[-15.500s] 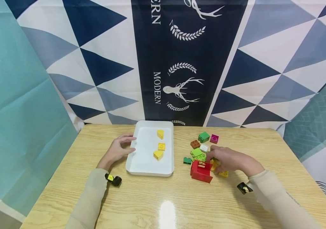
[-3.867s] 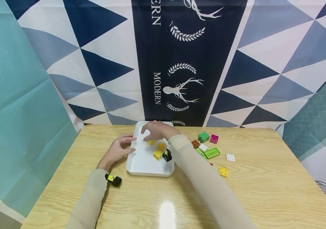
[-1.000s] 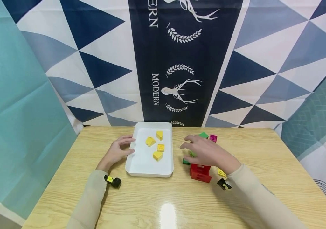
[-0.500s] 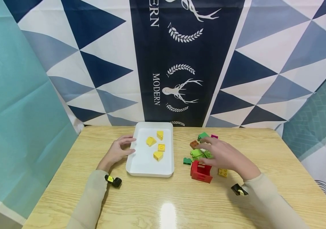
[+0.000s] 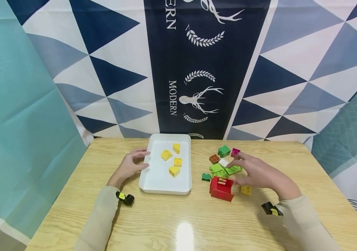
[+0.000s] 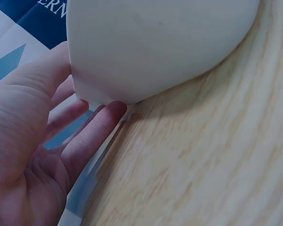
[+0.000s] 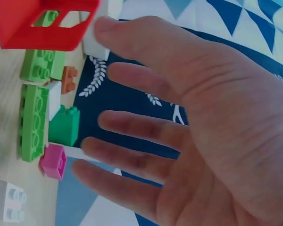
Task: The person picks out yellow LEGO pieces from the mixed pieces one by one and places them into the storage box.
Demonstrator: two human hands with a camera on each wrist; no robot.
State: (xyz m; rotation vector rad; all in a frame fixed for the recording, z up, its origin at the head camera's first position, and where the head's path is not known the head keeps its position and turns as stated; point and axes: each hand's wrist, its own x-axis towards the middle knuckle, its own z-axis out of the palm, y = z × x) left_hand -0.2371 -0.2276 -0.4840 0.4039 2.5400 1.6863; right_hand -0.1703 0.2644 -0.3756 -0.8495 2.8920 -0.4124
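Observation:
At the left side of the white tray (image 5: 153, 184), my left hand (image 5: 128, 167) rests its fingertips and thumb against the wall, fingers loosely extended. Its fingers (image 6: 92, 136) touch the tray's outer side in the left wrist view. Several yellow pieces lie in the tray, among them a square brick (image 5: 177, 162) and a wedge brick (image 5: 174, 171). My right hand (image 5: 256, 174) hovers over the right end of the brick pile, fingers spread and holding nothing. Beside its thumb stands a red box-like piece (image 5: 221, 189); a yellow brick (image 5: 246, 190) lies just below the hand.
Around the right hand lie light green bricks (image 5: 216, 168), a dark green brick (image 5: 224, 151), a small green brick (image 5: 206, 177), a brown brick (image 5: 214, 159), a white brick (image 5: 223, 162) and a magenta brick (image 5: 235, 152). Another white brick (image 7: 12, 205) shows in the right wrist view.
Earlier my right hand was inside the tray, where one more yellow piece now lies. Over the last second it has moved right, back across the bricks. My left hand has stayed at the tray.

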